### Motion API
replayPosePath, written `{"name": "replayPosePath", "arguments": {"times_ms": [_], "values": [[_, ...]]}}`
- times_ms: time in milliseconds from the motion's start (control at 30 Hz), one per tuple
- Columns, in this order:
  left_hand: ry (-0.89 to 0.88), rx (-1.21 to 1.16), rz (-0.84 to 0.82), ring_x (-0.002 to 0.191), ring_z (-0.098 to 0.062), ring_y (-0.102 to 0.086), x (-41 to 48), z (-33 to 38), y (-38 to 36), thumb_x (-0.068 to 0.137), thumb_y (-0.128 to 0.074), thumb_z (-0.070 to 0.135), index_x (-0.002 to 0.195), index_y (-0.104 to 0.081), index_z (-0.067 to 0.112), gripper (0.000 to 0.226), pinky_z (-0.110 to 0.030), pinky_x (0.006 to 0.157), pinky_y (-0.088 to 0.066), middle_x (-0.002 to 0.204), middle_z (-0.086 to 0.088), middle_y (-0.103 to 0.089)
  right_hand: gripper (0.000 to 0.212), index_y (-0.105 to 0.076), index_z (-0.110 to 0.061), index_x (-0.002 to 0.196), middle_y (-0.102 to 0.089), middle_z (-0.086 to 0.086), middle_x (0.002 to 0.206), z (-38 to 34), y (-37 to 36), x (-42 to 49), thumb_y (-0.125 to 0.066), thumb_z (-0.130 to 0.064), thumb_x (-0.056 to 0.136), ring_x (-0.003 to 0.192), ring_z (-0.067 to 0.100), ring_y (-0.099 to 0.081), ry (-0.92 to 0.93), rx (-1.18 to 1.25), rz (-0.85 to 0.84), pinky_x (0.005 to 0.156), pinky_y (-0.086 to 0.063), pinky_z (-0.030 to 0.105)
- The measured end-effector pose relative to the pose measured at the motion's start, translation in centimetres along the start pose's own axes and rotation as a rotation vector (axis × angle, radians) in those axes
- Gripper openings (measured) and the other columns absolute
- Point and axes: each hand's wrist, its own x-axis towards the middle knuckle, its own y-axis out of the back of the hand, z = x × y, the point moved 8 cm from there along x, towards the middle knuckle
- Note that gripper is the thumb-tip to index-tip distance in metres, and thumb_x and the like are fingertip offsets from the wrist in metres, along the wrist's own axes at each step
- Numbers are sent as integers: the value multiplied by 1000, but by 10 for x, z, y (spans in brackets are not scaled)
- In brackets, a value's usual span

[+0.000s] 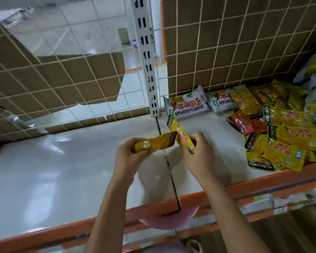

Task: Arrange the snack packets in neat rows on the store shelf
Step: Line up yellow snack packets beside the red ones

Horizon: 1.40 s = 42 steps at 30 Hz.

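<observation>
The task seemed barely begun: the left hand [128,156] and right hand [199,154] each gripped one yellow packet [155,142], with the pile [285,141] to their right unsorted.

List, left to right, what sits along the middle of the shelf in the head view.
left hand → yellow packet it grips → second yellow packet → right hand gripping it → red packet → pile of yellow Konchew packets

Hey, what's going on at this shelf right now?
A person is stocking a store shelf. The left hand grips one yellow packet, the right hand a second yellow packet, both above the shelf. More packets lie in a loose pile at the right, with two white packets at the back. No rows yet.
</observation>
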Motion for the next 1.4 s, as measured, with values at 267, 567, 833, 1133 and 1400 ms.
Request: {"name": "replayPosePath", "arguments": {"times_ms": [267,567,833,1133,1400], "values": [[58,-526,205,74,-20,-66,-16,-14,73,67,-74,5,101,-60,6,37,-32,63,-53,81,-4,-69,15,-66,-21,80,-65,-6,70,-42,-25,-12,-64,-7,85,66,4,-59,-62,763,-125,61,-50,18],[176,-176,450,78,-27,-66,-20,-46,203,83,-67,10,99,-57,18,20,-51,73,-55,94,-14,-67,17,-55,-20,81,-58,-2,76,-107,-141,-43,-51,-12,95,65,8,-56,-297,966,-355,53,-48,21],[76,285,370,95,-21,-62,28,-46,285,76,-71,9,138,-36,25,73,-36,82,-53,119,-3,-55,15,-51,-18,87,-59,6,83,-133,-222,-64,-62,-9,88,61,14,-55,-512,941,-252,53,-44,24],[-23,828,182,102,-30,-54,79,-51,302,83,-67,33,113,-67,25,31,-30,85,-41,112,-11,-53,15,-60,-23,71,-64,4,71,-185,-254,-49,-74,-17,74,65,20,-60,-271,699,-119,68,-52,39],[-78,870,169,96,-29,-57,95,-47,305,84,-63,30,103,-71,24,22,-30,77,-40,103,-11,-59,52,-55,-38,102,-64,-2,109,-219,-302,-47,-63,4,73,92,16,-64,-114,415,-358,76,-57,45]]}}
